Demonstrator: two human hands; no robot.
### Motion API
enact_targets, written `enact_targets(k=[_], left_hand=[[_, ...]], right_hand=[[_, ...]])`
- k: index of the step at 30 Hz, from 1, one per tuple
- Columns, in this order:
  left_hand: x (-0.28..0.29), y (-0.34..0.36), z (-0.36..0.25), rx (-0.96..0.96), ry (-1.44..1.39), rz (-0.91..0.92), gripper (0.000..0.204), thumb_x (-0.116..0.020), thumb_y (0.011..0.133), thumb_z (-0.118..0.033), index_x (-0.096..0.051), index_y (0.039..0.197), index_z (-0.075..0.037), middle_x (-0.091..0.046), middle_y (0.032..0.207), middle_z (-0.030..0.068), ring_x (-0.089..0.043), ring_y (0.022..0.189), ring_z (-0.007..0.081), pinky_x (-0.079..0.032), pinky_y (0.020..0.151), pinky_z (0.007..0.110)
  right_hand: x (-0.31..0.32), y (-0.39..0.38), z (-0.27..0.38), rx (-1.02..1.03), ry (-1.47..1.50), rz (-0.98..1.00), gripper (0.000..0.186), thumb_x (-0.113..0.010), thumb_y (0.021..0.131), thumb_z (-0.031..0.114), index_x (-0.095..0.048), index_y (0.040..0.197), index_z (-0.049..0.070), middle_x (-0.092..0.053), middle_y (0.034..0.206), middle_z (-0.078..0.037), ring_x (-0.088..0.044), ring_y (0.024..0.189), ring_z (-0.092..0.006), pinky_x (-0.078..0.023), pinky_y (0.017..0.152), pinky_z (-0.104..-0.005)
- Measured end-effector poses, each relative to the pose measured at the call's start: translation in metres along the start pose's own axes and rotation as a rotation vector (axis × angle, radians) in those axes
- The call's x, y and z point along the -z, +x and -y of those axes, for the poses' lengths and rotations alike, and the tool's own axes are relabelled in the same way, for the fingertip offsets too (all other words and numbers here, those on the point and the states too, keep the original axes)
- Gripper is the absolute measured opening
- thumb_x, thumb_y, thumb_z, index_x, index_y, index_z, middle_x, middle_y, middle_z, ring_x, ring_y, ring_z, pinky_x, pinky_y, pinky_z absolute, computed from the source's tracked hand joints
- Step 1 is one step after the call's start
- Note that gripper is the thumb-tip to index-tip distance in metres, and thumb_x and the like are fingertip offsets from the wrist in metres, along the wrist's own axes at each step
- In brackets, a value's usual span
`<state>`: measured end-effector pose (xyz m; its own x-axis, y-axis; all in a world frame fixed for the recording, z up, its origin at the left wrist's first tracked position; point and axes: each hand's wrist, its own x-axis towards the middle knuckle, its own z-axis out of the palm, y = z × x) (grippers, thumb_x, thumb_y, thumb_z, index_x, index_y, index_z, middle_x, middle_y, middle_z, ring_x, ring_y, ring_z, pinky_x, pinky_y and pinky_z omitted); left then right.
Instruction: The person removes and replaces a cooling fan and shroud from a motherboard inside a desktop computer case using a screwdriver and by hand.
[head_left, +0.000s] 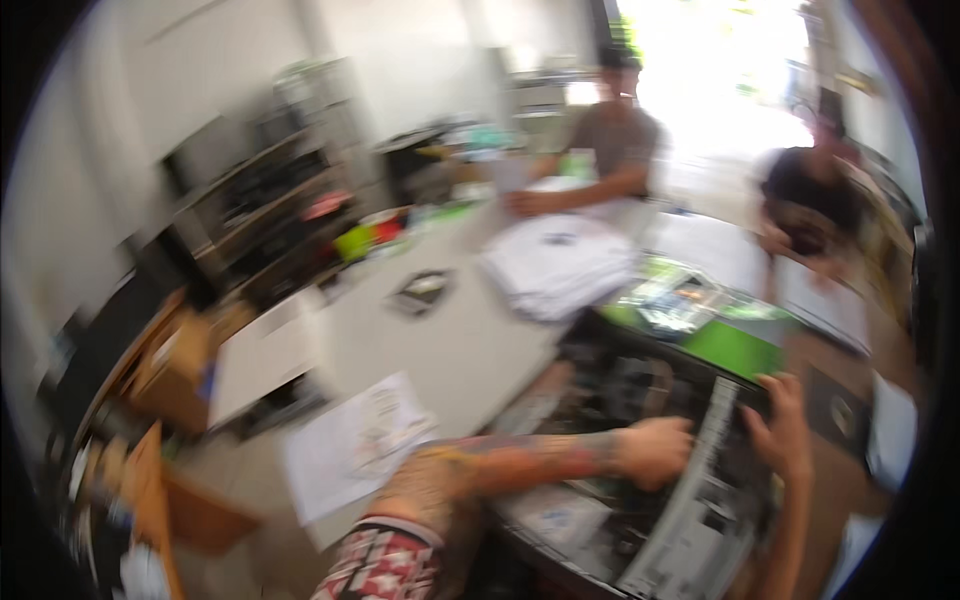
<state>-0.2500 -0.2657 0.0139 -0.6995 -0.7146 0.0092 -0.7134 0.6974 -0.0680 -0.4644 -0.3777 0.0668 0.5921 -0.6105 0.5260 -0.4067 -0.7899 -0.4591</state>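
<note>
In front of me lies a dark machine casing (625,375) with its inside exposed. A long grey metal strip (690,490) runs along its right part. Over the inside, just left of the strip, is my left hand (652,450) with its fingers curled; anything in them is hidden. My right hand (785,430) is at the casing's right edge, thumb and fingers apart. Blur hides the small parts within. A bright green sheet (735,348) lies against the far edge of the casing.
Loose papers (360,440) lie to the left on the grey table (430,345). A white paper stack (560,265) and a clear plastic bag (675,295) are beyond the casing. Two people sit farther back, one at the far side (610,130), one at right (815,200). Shelves (270,200) stand left.
</note>
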Motion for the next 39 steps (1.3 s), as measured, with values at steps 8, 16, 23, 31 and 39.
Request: enact_targets(k=[8,16,23,31,39], left_hand=[[-0.019,0.024,-0.013,0.156,-0.008,-0.041,0.023,-0.074,0.05,-0.037,-0.071,0.064,-0.018,-0.07,0.071,0.0034,-0.068,0.076,0.0234,-0.04,0.078,0.041],[0.006,0.005,-0.032,0.281,0.01,0.179,0.014,-0.07,0.071,-0.03,-0.075,0.079,-0.02,-0.071,0.083,-0.0019,-0.064,0.09,0.0178,-0.035,0.083,0.036],[0.001,0.023,-0.041,0.278,0.061,0.194,0.019,-0.065,0.08,-0.032,-0.077,0.087,-0.019,-0.074,0.095,-0.0007,-0.067,0.095,0.0179,-0.033,0.095,0.039],[-0.001,0.026,-0.041,0.349,0.064,0.177,0.019,-0.061,0.088,-0.029,-0.077,0.092,-0.021,-0.074,0.099,-0.0016,-0.064,0.103,0.0199,-0.032,0.092,0.038],[-0.013,0.043,-0.028,0.284,0.07,0.125,0.026,-0.055,0.091,-0.034,-0.075,0.101,-0.021,-0.073,0.106,-0.0002,-0.063,0.108,0.0203,-0.036,0.093,0.041]], right_hand=[[-0.038,0.04,-0.039,0.039,-0.025,0.335,0.056,-0.061,0.066,0.002,-0.056,0.122,-0.001,-0.055,0.113,-0.023,-0.051,0.114,-0.043,-0.041,0.1,-0.0457],[-0.043,0.038,-0.003,0.05,-0.006,0.337,0.054,-0.061,0.069,0.004,-0.055,0.122,0.0,-0.057,0.118,-0.023,-0.051,0.118,-0.0429,-0.04,0.103,-0.0456],[-0.034,0.03,-0.021,0.137,-0.153,0.241,0.053,-0.066,0.07,0.006,-0.055,0.122,-0.001,-0.059,0.117,-0.022,-0.055,0.115,-0.0405,-0.042,0.101,-0.0418],[-0.04,0.032,-0.026,0.09,-0.155,0.293,0.061,-0.061,0.068,0.005,-0.051,0.129,0.001,-0.055,0.129,-0.023,-0.046,0.128,-0.0419,-0.033,0.112,-0.0464],[-0.04,0.027,-0.09,0.218,-0.185,0.372,0.097,-0.059,0.08,0.067,-0.041,0.143,-0.005,-0.048,0.14,-0.027,-0.044,0.133,-0.0394,-0.031,0.112,-0.0478]])
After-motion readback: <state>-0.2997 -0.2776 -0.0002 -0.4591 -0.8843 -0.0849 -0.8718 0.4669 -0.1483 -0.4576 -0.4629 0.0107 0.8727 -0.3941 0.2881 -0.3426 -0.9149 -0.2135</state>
